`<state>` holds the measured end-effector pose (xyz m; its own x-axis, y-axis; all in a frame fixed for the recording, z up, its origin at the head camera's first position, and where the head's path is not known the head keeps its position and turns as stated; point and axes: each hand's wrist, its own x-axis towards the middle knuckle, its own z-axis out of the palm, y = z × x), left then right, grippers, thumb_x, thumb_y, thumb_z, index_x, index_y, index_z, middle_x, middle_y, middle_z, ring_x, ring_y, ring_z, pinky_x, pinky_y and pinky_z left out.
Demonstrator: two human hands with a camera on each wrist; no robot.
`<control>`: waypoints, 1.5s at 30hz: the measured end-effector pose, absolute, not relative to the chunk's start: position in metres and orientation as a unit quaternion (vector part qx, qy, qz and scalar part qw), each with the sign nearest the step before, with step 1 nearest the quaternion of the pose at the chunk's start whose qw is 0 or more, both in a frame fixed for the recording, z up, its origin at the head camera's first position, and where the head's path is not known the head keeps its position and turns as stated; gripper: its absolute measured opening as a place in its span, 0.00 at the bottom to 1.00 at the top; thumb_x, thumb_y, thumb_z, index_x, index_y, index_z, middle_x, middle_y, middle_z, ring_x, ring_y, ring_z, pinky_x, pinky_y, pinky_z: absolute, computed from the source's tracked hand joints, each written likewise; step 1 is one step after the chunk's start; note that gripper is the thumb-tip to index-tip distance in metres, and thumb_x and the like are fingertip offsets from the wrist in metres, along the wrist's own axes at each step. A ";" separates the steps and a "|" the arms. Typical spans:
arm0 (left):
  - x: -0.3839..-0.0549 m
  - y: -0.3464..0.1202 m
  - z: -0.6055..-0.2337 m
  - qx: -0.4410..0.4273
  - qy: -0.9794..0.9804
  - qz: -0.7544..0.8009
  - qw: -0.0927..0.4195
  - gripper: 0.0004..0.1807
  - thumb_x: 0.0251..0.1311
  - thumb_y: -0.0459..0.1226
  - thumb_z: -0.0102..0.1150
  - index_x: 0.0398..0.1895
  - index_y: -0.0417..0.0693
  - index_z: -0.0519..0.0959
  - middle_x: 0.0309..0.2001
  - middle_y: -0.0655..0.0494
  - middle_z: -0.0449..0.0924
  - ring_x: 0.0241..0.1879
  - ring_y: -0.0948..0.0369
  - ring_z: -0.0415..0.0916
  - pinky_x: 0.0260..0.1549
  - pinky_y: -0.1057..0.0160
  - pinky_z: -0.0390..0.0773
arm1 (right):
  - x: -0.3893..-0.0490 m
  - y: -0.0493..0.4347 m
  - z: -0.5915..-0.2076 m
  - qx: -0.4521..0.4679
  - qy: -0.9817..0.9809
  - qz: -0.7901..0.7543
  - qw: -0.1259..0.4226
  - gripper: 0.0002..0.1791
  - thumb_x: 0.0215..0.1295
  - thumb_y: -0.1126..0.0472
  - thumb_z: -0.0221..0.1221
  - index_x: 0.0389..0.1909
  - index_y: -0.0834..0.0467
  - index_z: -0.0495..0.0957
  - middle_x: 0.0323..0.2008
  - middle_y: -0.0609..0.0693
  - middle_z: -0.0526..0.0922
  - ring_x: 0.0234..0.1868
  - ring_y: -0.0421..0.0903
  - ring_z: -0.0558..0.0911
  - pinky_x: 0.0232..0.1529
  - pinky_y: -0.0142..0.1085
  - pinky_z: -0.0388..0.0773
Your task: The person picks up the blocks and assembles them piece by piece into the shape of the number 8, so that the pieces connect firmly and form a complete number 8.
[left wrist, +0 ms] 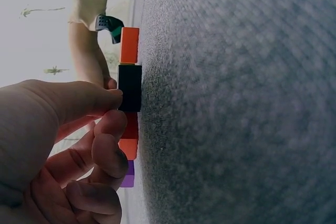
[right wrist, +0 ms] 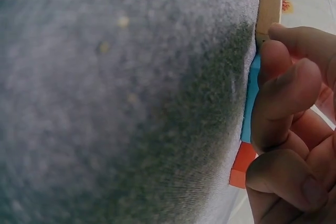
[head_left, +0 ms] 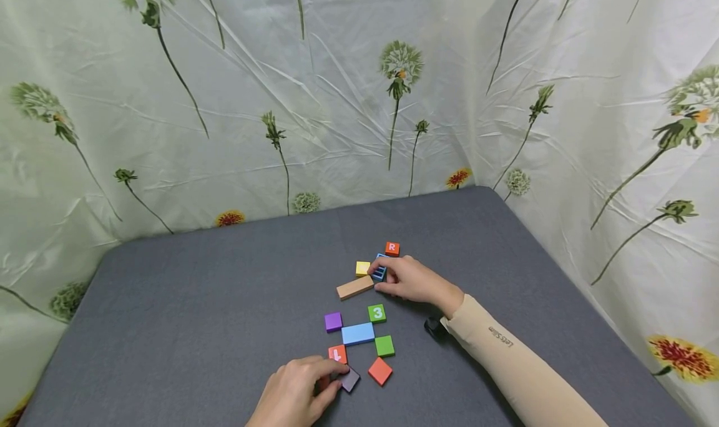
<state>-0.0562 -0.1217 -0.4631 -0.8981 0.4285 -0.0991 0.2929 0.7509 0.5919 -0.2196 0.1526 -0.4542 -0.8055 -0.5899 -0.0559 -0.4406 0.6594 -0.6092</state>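
Note:
My left hand (head_left: 306, 386) is at the near end of the blocks. Its thumb and index finger pinch a dark block (head_left: 351, 380), which looks black in the left wrist view (left wrist: 130, 88). Touching this block's far side is a red block (head_left: 337, 353) with a white mark. Farther up the table, my right hand (head_left: 412, 280) reaches over a blue striped block (head_left: 379, 268), curled index finger and thumb at its left side and near end. A yellow block (head_left: 362, 268) and a plain wooden block (head_left: 355, 288) lie beside these fingertips. Part of the blue striped block is hidden by the fingers.
A red R block (head_left: 392, 248) lies beyond the right hand. Between the hands are a light blue block (head_left: 357, 334), a purple block (head_left: 333, 322), a green 3 block (head_left: 377, 313), a plain green block (head_left: 384, 346) and an orange-red block (head_left: 380, 371). Grey cloth (head_left: 224, 308) covers the table.

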 end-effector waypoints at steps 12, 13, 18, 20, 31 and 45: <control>-0.057 -0.121 -0.463 0.190 0.928 0.296 0.120 0.11 0.62 0.38 0.76 0.47 0.61 0.91 0.24 0.72 0.70 0.24 0.74 0.63 0.23 0.69 0.63 | -0.220 0.150 -0.455 -0.291 0.905 -0.284 0.124 0.12 0.74 0.58 0.68 0.55 0.50 0.82 0.21 0.39 0.72 0.21 0.32 0.69 0.27 0.29 0.65; -0.057 -0.121 -0.463 0.190 0.928 0.296 0.120 0.11 0.62 0.38 0.76 0.47 0.61 0.91 0.24 0.72 0.70 0.24 0.74 0.63 0.23 0.69 0.63 | -0.220 0.150 -0.455 -0.292 0.905 -0.283 0.123 0.12 0.74 0.58 0.68 0.55 0.50 0.82 0.22 0.39 0.73 0.21 0.32 0.69 0.27 0.28 0.66; -0.057 -0.121 -0.463 0.192 0.928 0.297 0.117 0.11 0.62 0.38 0.77 0.47 0.61 0.91 0.24 0.73 0.69 0.24 0.74 0.63 0.23 0.69 0.63 | -0.219 0.150 -0.455 -0.296 0.906 -0.280 0.118 0.10 0.72 0.58 0.70 0.51 0.51 0.82 0.23 0.39 0.76 0.23 0.31 0.71 0.28 0.28 0.67; -0.056 -0.122 -0.463 0.193 0.928 0.298 0.115 0.11 0.62 0.38 0.77 0.47 0.61 0.91 0.23 0.73 0.69 0.24 0.74 0.63 0.23 0.69 0.63 | -0.219 0.149 -0.456 -0.296 0.906 -0.280 0.118 0.11 0.72 0.57 0.71 0.50 0.51 0.82 0.23 0.39 0.76 0.23 0.31 0.71 0.28 0.28 0.68; -0.058 -0.121 -0.463 0.187 0.928 0.297 0.123 0.11 0.62 0.38 0.77 0.47 0.60 0.91 0.23 0.72 0.70 0.23 0.73 0.63 0.23 0.69 0.63 | -0.219 0.146 -0.458 -0.290 0.913 -0.268 0.107 0.12 0.71 0.56 0.71 0.51 0.53 0.84 0.22 0.38 0.74 0.22 0.31 0.69 0.27 0.28 0.66; -0.058 -0.121 -0.463 0.187 0.929 0.294 0.122 0.11 0.62 0.38 0.77 0.47 0.60 0.91 0.24 0.72 0.70 0.24 0.73 0.64 0.23 0.69 0.64 | -0.218 0.149 -0.459 -0.291 0.912 -0.273 0.095 0.11 0.72 0.58 0.70 0.50 0.56 0.85 0.22 0.37 0.72 0.22 0.30 0.66 0.27 0.27 0.63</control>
<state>-0.0579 -0.1208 -0.4630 -0.9002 0.4199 -0.1155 0.2768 0.7564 0.5927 -0.2179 0.1485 -0.4590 -0.8122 -0.5832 -0.0150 -0.4791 0.6814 -0.5532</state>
